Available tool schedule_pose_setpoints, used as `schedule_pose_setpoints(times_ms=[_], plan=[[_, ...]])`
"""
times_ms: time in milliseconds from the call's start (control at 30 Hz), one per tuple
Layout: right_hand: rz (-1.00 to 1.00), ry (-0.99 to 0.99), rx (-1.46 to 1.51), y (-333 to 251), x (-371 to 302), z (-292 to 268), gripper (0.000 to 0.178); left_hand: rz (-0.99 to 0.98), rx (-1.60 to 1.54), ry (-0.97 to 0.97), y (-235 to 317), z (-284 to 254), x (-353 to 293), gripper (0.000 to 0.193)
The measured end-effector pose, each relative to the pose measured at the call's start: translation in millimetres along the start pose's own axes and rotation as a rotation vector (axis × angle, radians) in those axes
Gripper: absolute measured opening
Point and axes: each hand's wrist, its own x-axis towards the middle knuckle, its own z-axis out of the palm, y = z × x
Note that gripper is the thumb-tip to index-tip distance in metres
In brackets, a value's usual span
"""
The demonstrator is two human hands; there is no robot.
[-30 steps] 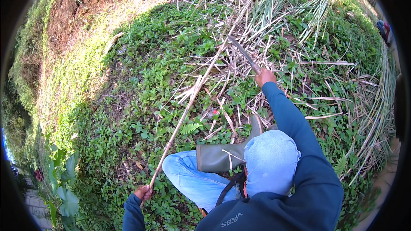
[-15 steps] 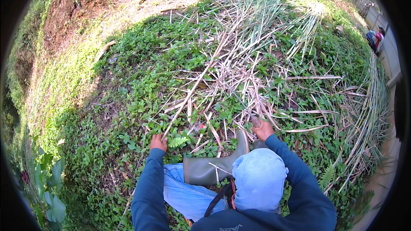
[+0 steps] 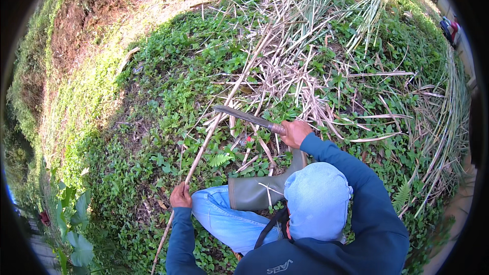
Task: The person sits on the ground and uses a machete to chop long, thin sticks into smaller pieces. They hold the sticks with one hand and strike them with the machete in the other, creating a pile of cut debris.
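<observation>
My left hand grips a long dry cane stalk that runs from the lower left up toward the pile of cut stalks. My right hand holds a machete by its handle, the dark blade pointing left and lying across the stalk. Both arms wear dark blue sleeves. Below my hands are my blue cap brim, blue jeans and an olive rubber boot.
A heap of dry cut cane stalks and leaves lies ahead on low green ground cover. Bare brown soil rises at the upper left. Broad-leaved plants stand at the lower left. A red object sits at the far upper right.
My left hand shifted left and down and now grips the long stalk. My right hand has swung the machete leftward, so the blade now crosses the stalk.
</observation>
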Motion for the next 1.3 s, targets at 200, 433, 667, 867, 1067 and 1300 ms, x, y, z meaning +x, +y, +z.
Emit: schedule_pose_setpoints(times_ms=[200,433,667,867,1067,1300], plan=[[0.075,0.061,-0.134,19,62,-47,0.024,0.067,0.159,0.095,-11,-33,-73,0.025],[-0.044,-0.066,-0.317,13,55,-67,0.022,0.061,0.188,0.09,-21,-38,-83,0.024],[0.149,0.057,-0.115,32,47,-58,0.026,-0.072,-0.055,0.019,-27,-48,-88,0.015],[-0.068,0.131,-0.138,44,38,-6,0.025,-0.447,-0.417,-0.444,-51,-78,-86,0.039],[0.227,0.24,-0.006,58,45,34,0.025,-0.995,-0.832,-0.818,-57,-107,-74,0.043],[0.578,0.347,0.118,114,80,-3,0.033,-1.08,-0.953,-1.015,-85,-106,-68,0.041]])
